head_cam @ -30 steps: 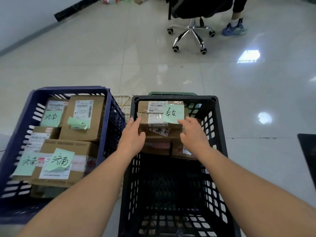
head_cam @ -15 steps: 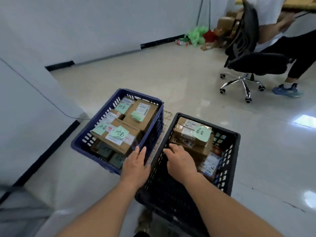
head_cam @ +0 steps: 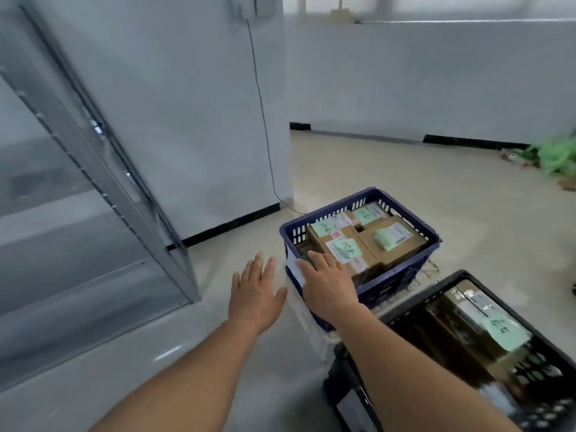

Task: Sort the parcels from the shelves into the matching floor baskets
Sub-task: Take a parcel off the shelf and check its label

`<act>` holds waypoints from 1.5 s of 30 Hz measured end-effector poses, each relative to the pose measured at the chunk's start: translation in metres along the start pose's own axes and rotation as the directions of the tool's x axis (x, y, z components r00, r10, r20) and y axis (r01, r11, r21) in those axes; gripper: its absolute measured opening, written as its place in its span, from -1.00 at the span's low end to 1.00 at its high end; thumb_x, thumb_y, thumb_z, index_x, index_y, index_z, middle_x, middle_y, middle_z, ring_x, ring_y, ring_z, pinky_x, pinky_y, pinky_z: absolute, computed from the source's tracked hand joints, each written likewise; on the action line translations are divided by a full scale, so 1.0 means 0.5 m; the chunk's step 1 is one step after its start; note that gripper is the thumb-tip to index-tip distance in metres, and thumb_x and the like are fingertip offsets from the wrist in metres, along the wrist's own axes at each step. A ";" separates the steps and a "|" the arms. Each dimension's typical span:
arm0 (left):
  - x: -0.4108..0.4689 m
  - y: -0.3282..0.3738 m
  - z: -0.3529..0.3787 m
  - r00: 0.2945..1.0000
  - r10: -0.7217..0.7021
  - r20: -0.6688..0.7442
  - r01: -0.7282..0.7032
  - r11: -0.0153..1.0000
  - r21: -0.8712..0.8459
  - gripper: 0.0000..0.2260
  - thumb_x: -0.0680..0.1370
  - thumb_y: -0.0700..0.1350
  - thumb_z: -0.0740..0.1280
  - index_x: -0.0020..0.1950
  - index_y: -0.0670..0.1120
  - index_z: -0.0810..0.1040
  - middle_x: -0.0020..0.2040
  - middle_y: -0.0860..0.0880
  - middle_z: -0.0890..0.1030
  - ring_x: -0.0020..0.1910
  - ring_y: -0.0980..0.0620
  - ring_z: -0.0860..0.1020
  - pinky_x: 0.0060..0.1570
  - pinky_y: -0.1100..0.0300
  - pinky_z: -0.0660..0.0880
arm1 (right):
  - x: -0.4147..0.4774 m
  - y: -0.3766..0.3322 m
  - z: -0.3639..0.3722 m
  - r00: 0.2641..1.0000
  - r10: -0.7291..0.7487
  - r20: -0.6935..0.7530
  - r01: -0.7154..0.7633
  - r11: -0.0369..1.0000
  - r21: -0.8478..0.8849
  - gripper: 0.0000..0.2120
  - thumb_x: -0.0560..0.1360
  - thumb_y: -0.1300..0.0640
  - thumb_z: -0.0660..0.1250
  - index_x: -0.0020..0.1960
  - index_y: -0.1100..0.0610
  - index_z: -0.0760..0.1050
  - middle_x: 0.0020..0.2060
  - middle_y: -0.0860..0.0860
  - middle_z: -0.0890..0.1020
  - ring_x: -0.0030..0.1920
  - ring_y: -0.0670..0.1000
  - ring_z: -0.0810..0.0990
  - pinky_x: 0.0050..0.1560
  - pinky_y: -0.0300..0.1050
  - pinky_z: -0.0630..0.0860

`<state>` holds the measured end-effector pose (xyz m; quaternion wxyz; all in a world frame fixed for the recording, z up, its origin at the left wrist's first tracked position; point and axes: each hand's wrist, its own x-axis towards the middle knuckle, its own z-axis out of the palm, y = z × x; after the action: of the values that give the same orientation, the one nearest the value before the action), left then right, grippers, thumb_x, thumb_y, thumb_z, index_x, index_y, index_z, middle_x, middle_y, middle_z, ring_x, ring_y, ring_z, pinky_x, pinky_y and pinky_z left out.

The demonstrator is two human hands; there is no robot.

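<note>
Parcels [head_cam: 399,244] just beyond right hand [head_cam: 328,286]

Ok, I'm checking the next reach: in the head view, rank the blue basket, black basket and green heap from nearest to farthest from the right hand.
1. The blue basket: its near corner lies directly under the right hand.
2. The black basket: lower right, beside the forearm.
3. The green heap: far right, by the back wall.
</note>
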<state>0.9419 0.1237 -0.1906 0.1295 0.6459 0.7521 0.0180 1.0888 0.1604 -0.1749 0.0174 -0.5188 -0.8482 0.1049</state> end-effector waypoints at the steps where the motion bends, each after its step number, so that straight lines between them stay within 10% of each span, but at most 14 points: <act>1: -0.010 -0.036 -0.009 0.999 -0.041 -0.017 0.041 0.999 -0.014 -0.41 0.63 0.17 0.03 0.57 0.03 -0.15 0.58 -0.06 -0.17 0.56 -0.05 -0.11 0.51 -0.03 -0.10 | 0.014 -0.034 0.000 0.999 -0.041 0.004 0.041 0.999 -0.009 -0.49 0.59 0.07 0.14 0.50 0.00 0.09 0.51 0.09 0.13 0.49 0.14 0.10 0.46 0.07 0.09; 19: -0.316 -0.778 -0.141 0.822 -0.532 -0.204 0.529 0.845 -0.075 -0.30 0.55 0.34 -0.01 0.57 0.06 -0.19 0.57 -0.12 -0.20 0.55 -0.09 -0.17 0.46 -0.14 -0.21 | 0.151 -0.834 0.097 0.844 -0.527 0.099 0.536 0.824 -0.186 -0.40 0.58 -0.21 0.07 0.54 -0.11 -0.04 0.55 0.09 -0.07 0.54 0.11 -0.09 0.49 0.22 -0.12; 45: -0.531 -1.540 -0.317 0.294 -0.901 -0.320 0.896 0.377 -0.237 -0.29 0.53 0.38 -0.10 0.56 0.07 -0.25 0.57 -0.07 -0.23 0.54 -0.05 -0.23 0.47 -0.14 -0.24 | 0.393 -1.748 0.196 0.347 -0.919 0.186 0.923 0.299 -0.243 -0.37 0.59 -0.21 0.04 0.57 -0.05 -0.08 0.55 0.10 -0.05 0.53 0.07 -0.01 0.45 0.22 -0.06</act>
<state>0.1981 -0.2402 -0.1416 -0.0346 0.0954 0.9918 0.0780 0.2186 -0.0658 -0.1152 -0.0110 0.0646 -0.9964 -0.0537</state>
